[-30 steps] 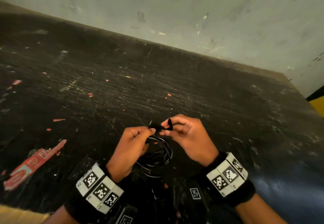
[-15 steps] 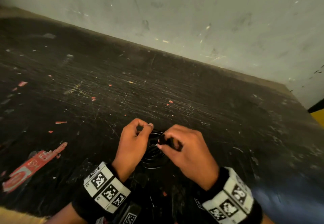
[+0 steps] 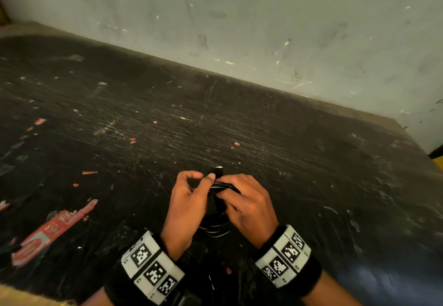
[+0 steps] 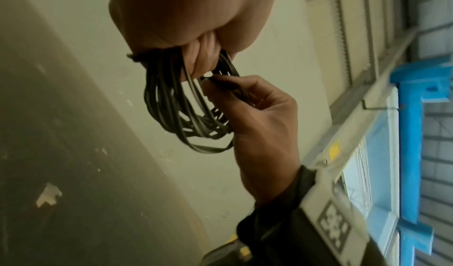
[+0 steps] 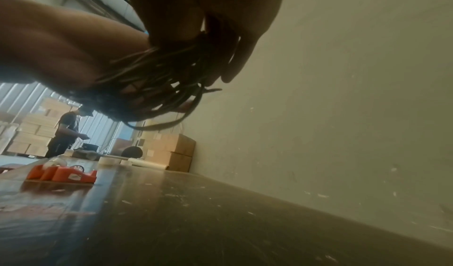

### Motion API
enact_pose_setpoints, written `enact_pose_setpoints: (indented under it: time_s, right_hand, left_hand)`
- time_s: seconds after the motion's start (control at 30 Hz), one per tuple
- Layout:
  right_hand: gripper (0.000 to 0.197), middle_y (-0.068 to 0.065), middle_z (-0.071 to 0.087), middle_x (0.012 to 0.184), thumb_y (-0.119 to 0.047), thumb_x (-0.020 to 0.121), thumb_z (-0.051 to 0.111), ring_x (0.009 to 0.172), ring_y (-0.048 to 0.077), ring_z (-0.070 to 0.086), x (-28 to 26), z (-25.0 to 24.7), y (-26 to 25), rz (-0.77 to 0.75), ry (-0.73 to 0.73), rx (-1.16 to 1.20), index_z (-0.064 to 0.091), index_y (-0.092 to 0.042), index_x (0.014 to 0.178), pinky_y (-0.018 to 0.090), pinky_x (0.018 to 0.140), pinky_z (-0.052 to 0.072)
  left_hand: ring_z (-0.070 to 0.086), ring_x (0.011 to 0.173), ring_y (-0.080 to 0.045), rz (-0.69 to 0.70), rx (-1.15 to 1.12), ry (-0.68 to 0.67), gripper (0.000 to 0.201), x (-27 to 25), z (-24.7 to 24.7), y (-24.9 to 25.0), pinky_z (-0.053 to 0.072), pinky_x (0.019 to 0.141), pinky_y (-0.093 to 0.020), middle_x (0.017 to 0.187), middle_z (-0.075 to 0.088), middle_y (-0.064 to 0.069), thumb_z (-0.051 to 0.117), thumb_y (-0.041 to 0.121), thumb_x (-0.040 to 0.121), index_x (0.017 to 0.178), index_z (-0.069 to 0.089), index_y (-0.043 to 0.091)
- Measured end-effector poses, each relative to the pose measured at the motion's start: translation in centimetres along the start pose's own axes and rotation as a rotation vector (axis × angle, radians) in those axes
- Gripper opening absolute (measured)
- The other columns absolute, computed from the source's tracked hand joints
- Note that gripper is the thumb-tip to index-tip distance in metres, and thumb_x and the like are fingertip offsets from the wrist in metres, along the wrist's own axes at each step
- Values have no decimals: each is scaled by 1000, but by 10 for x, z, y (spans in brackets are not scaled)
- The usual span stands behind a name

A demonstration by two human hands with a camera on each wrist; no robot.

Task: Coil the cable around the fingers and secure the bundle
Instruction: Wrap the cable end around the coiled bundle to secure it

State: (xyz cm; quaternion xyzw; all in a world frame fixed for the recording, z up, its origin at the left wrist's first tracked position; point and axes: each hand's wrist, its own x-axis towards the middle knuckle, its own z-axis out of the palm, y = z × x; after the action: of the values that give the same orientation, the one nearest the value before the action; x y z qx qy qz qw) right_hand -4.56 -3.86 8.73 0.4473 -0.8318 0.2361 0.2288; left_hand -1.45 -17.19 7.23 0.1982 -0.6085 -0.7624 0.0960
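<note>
A black cable is wound into a coil of several loops that hangs between my two hands above the dark table. My left hand grips the top of the coil, with its fingers curled round the strands. My right hand is close against it and pinches a flat black strap across the bundle between thumb and forefinger. A short black end piece sticks up behind my left thumb. In the right wrist view the coil hangs under both hands, and my fingers hide its top.
A grey wall runs along the table's far edge. A torn red sticker lies at the front left. An orange tape dispenser and tape rolls sit farther left. Cardboard boxes and a standing person are beyond.
My right hand has dropped from holding the strap up above the coil to pressing in against the bundle. Both hands have closed together round the coil's top.
</note>
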Motion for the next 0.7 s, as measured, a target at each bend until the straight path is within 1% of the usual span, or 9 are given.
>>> enact_pose_setpoints:
  time_s: [0.07,0.1,0.17,0.23,0.33,0.43,0.57,0.63,0.7]
  right_hand:
    - [10,8,70,95,-7,82,57,83,20,63,-3,1,2,3,9,-4,68,-9,81,29,73,46]
    - [10,8,70,94,-6,82,57,82,21,63,-5,1,3,6,9,-3,67,-9,80,29,72,46]
    - [10,8,69,94,-6,81,58,81,21,63,-8,1,4,17,1,0,68,-9,81,31,71,47]
    - [10,6,69,97,-6,80,59,85,19,63,-10,0,6,32,-14,19,68,-10,84,33,73,47]
    - [13,6,68,107,-10,80,64,99,20,60,-11,-5,10,13,-30,34,69,-14,92,35,84,44]
    - [15,8,65,116,-13,80,66,110,22,55,-15,-12,13,-31,-14,4,70,-15,94,33,92,40]
    - [12,6,69,108,-17,84,64,103,17,60,-19,-17,15,-12,16,125,73,-15,92,35,91,44]
    - [11,2,72,102,-19,83,67,98,10,62,-20,-22,13,60,52,250,74,-15,90,32,90,45]
    - [9,0,72,100,-17,80,70,97,6,63,-20,-25,8,188,81,386,74,-15,88,30,88,48]
  left_hand:
    - [44,33,-3,-44,-3,-23,21,0,3,2,34,35,-17,49,50,5,63,32,84,98,54,19]
    - [40,30,-3,-60,7,-58,19,0,5,3,30,33,-17,44,46,6,62,32,85,93,57,16]
    - [30,29,-4,-78,4,-160,28,-1,5,4,22,32,-17,37,34,8,58,34,88,75,59,10]
    - [24,32,-5,-66,-10,-240,34,-2,5,7,17,35,-20,38,28,7,54,35,89,67,56,9]
    - [23,33,-5,-35,-42,-250,37,-1,5,8,17,35,-19,40,27,6,53,32,91,61,56,11]
    - [24,32,-4,-25,-33,-245,35,-1,9,6,18,32,-17,39,28,7,52,31,91,64,59,9]
    - [26,39,-9,50,68,-272,37,0,10,-2,19,40,-23,44,30,1,53,35,90,65,59,7]
    - [26,43,-10,116,145,-267,40,0,9,-9,19,45,-27,47,30,0,54,39,88,62,56,10]
    - [26,43,-8,171,202,-270,40,-2,8,-13,20,46,-27,46,31,4,53,39,88,56,53,15]
